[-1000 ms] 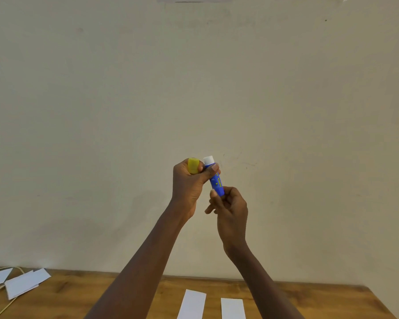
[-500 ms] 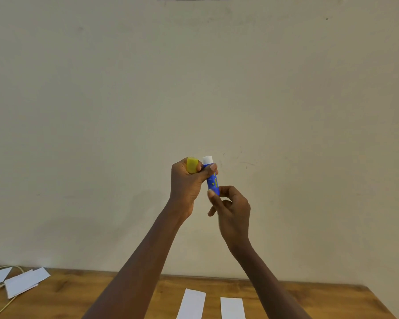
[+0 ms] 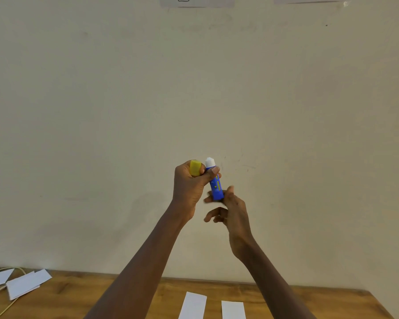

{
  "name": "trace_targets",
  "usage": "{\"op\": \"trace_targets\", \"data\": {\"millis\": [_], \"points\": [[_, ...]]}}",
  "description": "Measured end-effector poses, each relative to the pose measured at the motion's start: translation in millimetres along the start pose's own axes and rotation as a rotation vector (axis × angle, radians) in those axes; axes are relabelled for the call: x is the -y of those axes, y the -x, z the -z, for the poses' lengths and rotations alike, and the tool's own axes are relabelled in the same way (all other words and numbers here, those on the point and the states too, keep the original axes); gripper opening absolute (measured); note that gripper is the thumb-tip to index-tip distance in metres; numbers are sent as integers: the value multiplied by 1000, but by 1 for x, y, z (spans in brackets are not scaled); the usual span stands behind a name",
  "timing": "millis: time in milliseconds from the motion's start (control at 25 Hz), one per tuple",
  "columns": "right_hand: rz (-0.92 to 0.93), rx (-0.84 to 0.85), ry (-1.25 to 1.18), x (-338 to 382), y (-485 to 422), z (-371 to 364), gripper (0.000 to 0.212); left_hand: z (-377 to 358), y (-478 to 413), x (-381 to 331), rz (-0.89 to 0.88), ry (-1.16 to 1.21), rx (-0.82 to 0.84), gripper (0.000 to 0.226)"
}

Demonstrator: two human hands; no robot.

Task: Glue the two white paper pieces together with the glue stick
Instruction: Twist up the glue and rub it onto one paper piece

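I hold a blue glue stick [image 3: 215, 185] upright in front of the wall, its white glue tip uncovered at the top. My left hand [image 3: 189, 185] grips the upper barrel with thumb and forefinger and keeps the yellow cap [image 3: 195, 168] tucked in its fingers. My right hand [image 3: 230, 210] pinches the bottom end of the stick with its fingertips; its other fingers are curled loosely. Two white paper strips, the left strip [image 3: 192, 306] and the right strip [image 3: 233, 310], lie side by side on the wooden table [image 3: 102, 293] below.
More white paper pieces [image 3: 25, 284] and a pale yellow cable [image 3: 0, 293] lie at the table's far left. The cream wall [image 3: 194, 88] stands right behind the table, with paper sheets [image 3: 197, 1] stuck high on it.
My right hand has shifted its fingertips around the base of the glue stick, and more white glue tip shows. My left hand keeps its hold on barrel and cap.
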State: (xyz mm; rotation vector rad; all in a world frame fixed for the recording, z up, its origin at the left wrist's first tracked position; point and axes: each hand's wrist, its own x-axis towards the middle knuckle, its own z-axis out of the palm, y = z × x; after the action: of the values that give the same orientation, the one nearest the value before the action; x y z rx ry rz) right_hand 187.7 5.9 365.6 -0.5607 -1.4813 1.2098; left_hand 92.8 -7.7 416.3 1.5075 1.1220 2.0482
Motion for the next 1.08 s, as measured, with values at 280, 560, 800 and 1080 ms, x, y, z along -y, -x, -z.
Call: {"op": "trace_targets", "data": {"millis": [280, 560, 800, 1080], "points": [[12, -3, 15, 4, 2, -1, 34, -1, 1, -1, 1, -2, 5, 39], [119, -93, 130, 4, 6, -2, 23, -3, 3, -4, -3, 13, 10, 41], [143, -170, 156, 2, 7, 2, 28, -4, 5, -6, -29, -29, 5, 39], [50, -34, 77, 3, 5, 5, 16, -3, 2, 1, -48, -95, -26, 42]]}}
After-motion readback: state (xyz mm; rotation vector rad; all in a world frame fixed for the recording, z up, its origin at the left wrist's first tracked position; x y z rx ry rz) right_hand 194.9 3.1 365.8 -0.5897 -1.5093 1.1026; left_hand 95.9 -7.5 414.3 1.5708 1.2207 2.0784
